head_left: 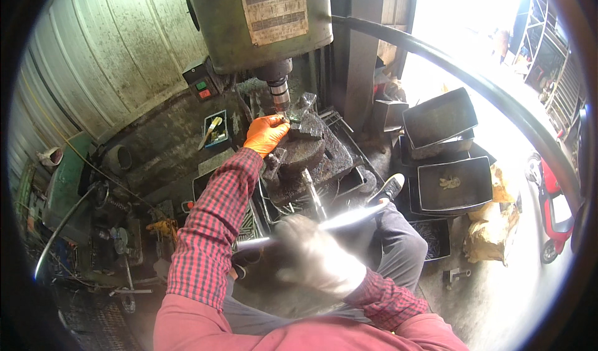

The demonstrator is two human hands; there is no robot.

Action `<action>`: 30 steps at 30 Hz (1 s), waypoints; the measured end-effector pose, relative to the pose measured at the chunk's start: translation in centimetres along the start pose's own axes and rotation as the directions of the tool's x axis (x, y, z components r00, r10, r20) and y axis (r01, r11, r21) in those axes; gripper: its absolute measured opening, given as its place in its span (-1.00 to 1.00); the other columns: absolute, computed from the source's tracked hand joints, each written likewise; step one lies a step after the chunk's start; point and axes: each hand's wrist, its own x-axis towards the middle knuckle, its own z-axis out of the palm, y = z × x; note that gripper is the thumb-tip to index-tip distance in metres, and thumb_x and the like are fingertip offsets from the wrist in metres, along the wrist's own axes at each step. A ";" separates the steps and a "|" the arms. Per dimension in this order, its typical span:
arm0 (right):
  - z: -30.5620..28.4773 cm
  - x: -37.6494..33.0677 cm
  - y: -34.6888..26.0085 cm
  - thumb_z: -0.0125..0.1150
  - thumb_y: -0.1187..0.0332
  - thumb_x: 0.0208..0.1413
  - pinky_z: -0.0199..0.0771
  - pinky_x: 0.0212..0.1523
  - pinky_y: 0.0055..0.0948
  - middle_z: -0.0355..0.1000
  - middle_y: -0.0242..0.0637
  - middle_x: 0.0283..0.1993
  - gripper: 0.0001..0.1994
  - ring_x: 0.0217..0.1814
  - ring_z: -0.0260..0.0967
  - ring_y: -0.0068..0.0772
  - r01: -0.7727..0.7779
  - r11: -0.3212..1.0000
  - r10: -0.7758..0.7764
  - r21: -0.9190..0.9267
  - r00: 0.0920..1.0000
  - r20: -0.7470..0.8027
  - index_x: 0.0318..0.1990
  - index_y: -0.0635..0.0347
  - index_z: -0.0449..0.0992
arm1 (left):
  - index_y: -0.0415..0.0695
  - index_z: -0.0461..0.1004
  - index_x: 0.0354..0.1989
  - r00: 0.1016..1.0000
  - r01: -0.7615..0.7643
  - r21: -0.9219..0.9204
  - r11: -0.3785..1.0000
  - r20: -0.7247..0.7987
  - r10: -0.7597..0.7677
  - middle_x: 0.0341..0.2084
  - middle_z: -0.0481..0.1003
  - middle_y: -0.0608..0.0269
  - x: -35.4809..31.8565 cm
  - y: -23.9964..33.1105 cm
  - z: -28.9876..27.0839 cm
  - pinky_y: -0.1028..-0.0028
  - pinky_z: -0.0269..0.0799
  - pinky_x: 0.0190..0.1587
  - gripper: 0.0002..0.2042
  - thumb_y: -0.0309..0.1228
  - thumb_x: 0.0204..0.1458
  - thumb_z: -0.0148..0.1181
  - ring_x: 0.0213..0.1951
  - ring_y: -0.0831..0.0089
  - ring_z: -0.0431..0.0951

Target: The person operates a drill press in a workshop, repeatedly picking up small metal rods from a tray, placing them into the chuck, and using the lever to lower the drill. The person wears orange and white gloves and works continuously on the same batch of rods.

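At the lower centre of the frame the right hand (317,257), in a pale grey glove and blurred, has its fingers wrapped around a shiny metal handle bar (346,217) that runs across the middle of the picture. Further up, the left arm in a red checked sleeve stretches toward the upper centre, where the left hand (266,134), in an orange glove, has its fingers pinched on a dark, rough metal workpiece (306,123). That piece sits in a grimy vise (311,158), just below the spindle (279,92) of the green drill press (261,21).
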 end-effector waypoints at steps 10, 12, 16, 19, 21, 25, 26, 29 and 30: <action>-5.4 -0.5 5.0 0.43 0.56 -0.21 0.11 0.61 0.17 0.42 0.02 0.37 -0.11 0.45 0.39 0.06 -0.054 0.883 -0.047 -0.466 0.978 -0.203 0.45 0.23 0.33 | -0.12 0.75 -0.07 1.000 -0.013 0.087 0.996 0.018 0.012 -0.31 0.73 0.30 -0.8 1.8 -0.6 0.44 0.50 -0.04 -0.69 -0.17 0.16 0.43 -0.19 0.59 0.65; -6.5 -1.3 7.3 0.37 0.59 -0.23 0.06 0.62 0.25 0.45 -0.01 0.31 -0.19 0.44 0.38 0.02 -0.033 0.758 -0.077 -0.652 0.987 -0.139 0.36 0.30 0.38 | -0.13 0.75 -0.08 1.000 -0.015 0.072 0.997 0.021 0.014 -0.33 0.72 0.29 -0.8 1.8 -0.6 0.43 0.50 -0.04 -0.69 -0.15 0.16 0.42 -0.20 0.60 0.64; 0.0 -3.6 11.3 0.30 0.53 -0.01 0.49 0.40 -0.01 0.55 -0.04 -0.01 -0.53 0.12 0.56 0.03 -0.234 0.757 -0.111 -0.610 0.874 -0.472 0.14 0.28 0.53 | -0.14 0.74 -0.10 1.000 -0.012 0.051 0.999 0.028 0.011 -0.37 0.70 0.31 -0.4 1.5 -0.5 0.41 0.48 -0.09 -0.69 -0.16 0.17 0.41 -0.25 0.59 0.61; 7.4 -4.0 8.9 0.27 0.13 0.35 0.54 0.28 -0.24 0.55 -0.10 0.23 -0.49 0.21 0.55 -0.12 -0.729 0.668 0.732 0.152 0.679 0.042 0.32 0.27 0.51 | -0.15 0.74 -0.11 1.000 -0.002 0.054 0.999 0.009 0.001 -0.40 0.68 0.31 0.2 1.3 -0.4 0.41 0.47 -0.11 -0.69 -0.17 0.16 0.41 -0.26 0.59 0.60; 8.7 -2.8 6.2 0.24 0.01 0.42 0.51 0.31 -0.22 0.46 -0.01 0.39 -0.38 0.37 0.47 -0.12 -0.662 0.612 0.584 0.432 0.747 0.317 0.44 0.27 0.41 | -0.16 0.75 -0.11 1.000 0.004 0.053 0.999 0.020 -0.005 -0.38 0.70 0.30 0.2 1.1 -0.4 0.41 0.48 -0.12 -0.69 -0.17 0.16 0.41 -0.26 0.57 0.62; -0.8 -3.3 5.2 0.73 0.13 -0.18 0.22 0.57 0.01 0.31 0.12 0.48 0.03 0.54 0.26 0.17 -0.004 1.000 0.004 0.000 1.000 0.001 0.48 0.22 0.32 | -0.15 0.75 -0.04 1.000 0.007 0.083 0.997 0.030 -0.009 -0.25 0.75 0.21 0.5 0.9 -0.6 0.39 0.53 -0.04 -0.64 -0.14 0.12 0.43 -0.17 0.46 0.69; -3.0 -2.9 6.7 0.78 0.11 -0.37 0.09 0.62 0.15 0.31 0.06 0.47 0.11 0.56 0.22 0.20 0.067 0.954 -0.090 -0.292 0.994 -0.064 0.45 0.19 0.33 | -0.18 0.75 -0.07 1.000 0.008 0.069 0.998 0.025 -0.009 -0.28 0.74 0.26 0.4 1.0 -0.6 0.43 0.51 -0.07 -0.67 -0.18 0.15 0.44 -0.20 0.54 0.66; -4.0 -2.9 10.4 0.77 0.14 -0.47 0.10 0.59 0.24 0.48 -0.04 0.24 0.11 0.38 0.40 0.09 -0.097 0.745 0.047 -0.661 0.995 -0.092 0.39 0.27 0.35 | -0.21 0.74 -0.07 0.998 -0.035 0.033 0.999 0.044 0.034 -0.27 0.75 0.23 0.3 1.1 -0.7 0.45 0.51 -0.04 -0.66 -0.19 0.13 0.45 -0.19 0.54 0.67; -2.3 -2.5 10.9 0.69 0.15 -0.17 0.46 0.37 0.05 0.56 -0.16 -0.06 -0.15 0.06 0.56 -0.10 -0.160 0.756 0.147 -0.634 0.986 -0.074 0.30 0.30 0.44 | -0.22 0.74 -0.07 0.998 -0.042 0.039 0.998 0.043 0.040 -0.25 0.75 0.22 0.2 1.2 -0.7 0.45 0.51 -0.04 -0.65 -0.19 0.13 0.46 -0.18 0.55 0.67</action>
